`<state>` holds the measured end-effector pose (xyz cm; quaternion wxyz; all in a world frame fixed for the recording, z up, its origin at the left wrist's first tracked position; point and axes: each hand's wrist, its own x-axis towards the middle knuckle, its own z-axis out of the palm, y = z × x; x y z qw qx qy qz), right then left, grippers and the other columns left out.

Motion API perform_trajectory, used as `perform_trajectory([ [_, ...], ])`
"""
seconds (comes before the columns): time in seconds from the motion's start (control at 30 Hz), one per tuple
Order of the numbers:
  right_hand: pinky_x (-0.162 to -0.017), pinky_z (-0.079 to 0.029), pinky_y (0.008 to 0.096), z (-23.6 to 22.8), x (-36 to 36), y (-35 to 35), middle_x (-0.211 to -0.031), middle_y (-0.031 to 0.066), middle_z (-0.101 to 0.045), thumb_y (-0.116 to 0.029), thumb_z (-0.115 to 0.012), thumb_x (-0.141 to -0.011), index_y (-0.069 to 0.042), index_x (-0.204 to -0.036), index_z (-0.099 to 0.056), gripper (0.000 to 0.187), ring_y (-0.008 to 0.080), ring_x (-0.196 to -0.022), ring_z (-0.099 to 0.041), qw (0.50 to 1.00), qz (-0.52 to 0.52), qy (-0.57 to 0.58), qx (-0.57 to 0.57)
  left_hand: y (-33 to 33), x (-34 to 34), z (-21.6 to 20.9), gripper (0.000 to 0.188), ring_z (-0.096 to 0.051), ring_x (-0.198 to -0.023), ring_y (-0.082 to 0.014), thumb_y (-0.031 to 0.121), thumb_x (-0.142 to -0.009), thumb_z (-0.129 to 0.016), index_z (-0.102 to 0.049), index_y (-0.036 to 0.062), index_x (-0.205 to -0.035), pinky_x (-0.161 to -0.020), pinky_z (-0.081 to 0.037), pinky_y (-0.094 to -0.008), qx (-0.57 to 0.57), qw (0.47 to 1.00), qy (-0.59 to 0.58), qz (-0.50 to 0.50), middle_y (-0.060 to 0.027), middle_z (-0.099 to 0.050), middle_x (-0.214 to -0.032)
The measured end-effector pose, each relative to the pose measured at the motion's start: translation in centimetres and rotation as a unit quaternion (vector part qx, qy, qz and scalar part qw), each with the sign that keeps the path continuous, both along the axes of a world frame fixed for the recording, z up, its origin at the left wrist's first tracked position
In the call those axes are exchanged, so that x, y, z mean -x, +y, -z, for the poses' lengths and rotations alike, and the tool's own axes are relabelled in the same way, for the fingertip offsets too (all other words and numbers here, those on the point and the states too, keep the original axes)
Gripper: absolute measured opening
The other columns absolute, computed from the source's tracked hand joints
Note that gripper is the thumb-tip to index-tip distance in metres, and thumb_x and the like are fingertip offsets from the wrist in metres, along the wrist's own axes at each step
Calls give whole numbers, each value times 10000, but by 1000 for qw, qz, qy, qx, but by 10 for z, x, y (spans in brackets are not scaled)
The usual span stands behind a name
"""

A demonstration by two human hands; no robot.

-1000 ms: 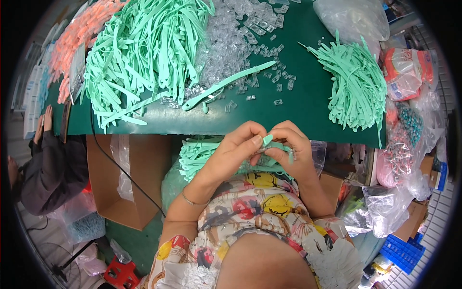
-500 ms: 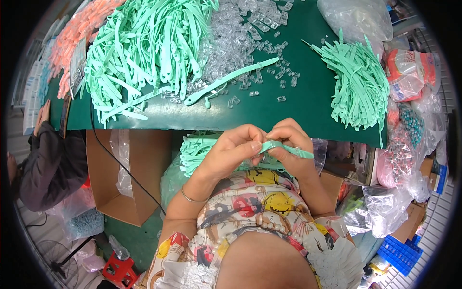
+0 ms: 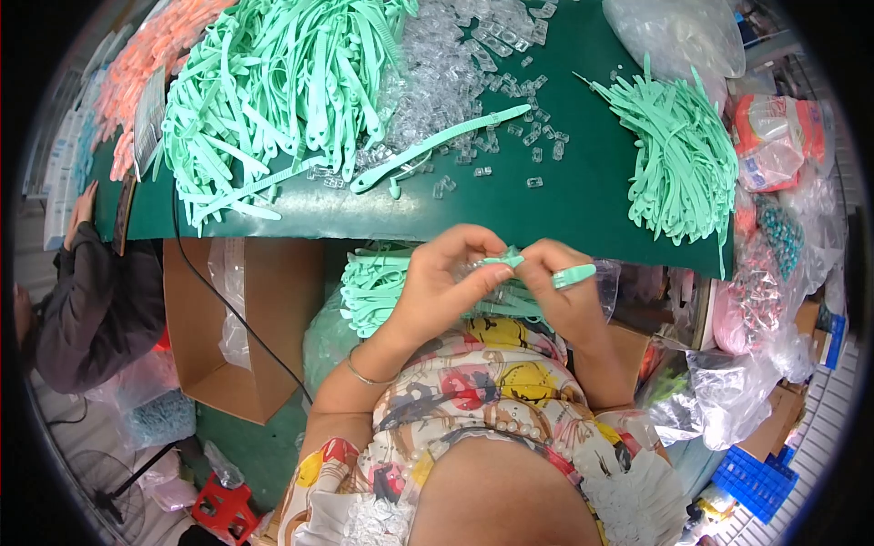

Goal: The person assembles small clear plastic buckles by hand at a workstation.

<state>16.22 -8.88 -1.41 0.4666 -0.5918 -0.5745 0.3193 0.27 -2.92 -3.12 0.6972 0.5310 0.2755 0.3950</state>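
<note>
My left hand [image 3: 446,287] pinches one part of a mint-green plastic strap [image 3: 573,275] between thumb and fingers. My right hand [image 3: 566,296] grips the same strap, whose rounded end sticks out to the right past the fingers. Both hands meet just off the near edge of the green table; the fingers partly hide the strap. Whether a small clear buckle sits between the fingertips, I cannot tell. Straight ahead on the table lies a single green strap [image 3: 437,147]. Beyond it are a pile of clear plastic buckles [image 3: 437,77] and a large heap of green straps [image 3: 282,86].
A neater bunch of green straps [image 3: 674,159] lies at the table's right. Orange straps [image 3: 137,77] are heaped at the far left, near a co-worker's dark sleeve [image 3: 100,314]. Below the table edge stand a cardboard box [image 3: 264,382] and more green straps [image 3: 373,291]. A black cable [image 3: 241,318] hangs down.
The right hand has turned, fingers curling inward over the strap. The left fingers have opened a little wider around their part of it. The strap's middle is now more covered.
</note>
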Motion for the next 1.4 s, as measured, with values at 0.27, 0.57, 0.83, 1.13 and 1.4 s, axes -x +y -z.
perform_trajectory([
  [0.27,-461,-343,257,12,3,-3,-575,58,-516,-74,-514,-780,8,-628,-522,173,114,-505,-450,968,-105,216,76,5,8,-8,153,-520,-597,-82,125,-779,-609,-584,-15,-724,-536,-414,-226,-44,985,75,150,-45,-563,-620],
  [0.57,-419,-296,260,25,13,-15,-531,53,-476,-102,-516,-752,-7,-561,-485,216,108,-453,-398,892,-106,439,27,-3,5,9,153,-387,-448,-34,142,-800,-580,-557,32,-696,-415,-299,-181,258,927,-168,214,-25,-551,-599],
  [0.83,-542,-385,217,8,6,1,-936,57,-489,-87,-719,-677,-37,-867,-596,232,92,-725,-493,992,-78,-7,-98,1,8,-10,224,-422,-484,-37,218,-861,-523,-588,14,-795,-442,-325,-168,157,972,51,170,-17,-553,-628],
  [1.13,-540,-409,209,22,6,-3,-789,33,-580,-23,-724,-653,-44,-896,-599,274,97,-671,-538,987,-72,121,-74,3,19,-4,267,-420,-572,-49,255,-889,-492,-561,13,-801,-510,-347,-187,138,970,11,200,8,-509,-645],
  [1.4,-545,-420,239,21,9,-2,-800,43,-579,-12,-681,-691,-30,-927,-570,261,115,-661,-557,997,-21,74,-10,-6,13,14,147,-507,-626,-80,99,-824,-582,-547,29,-949,-565,-405,-206,335,915,-215,63,-43,-579,-808],
])
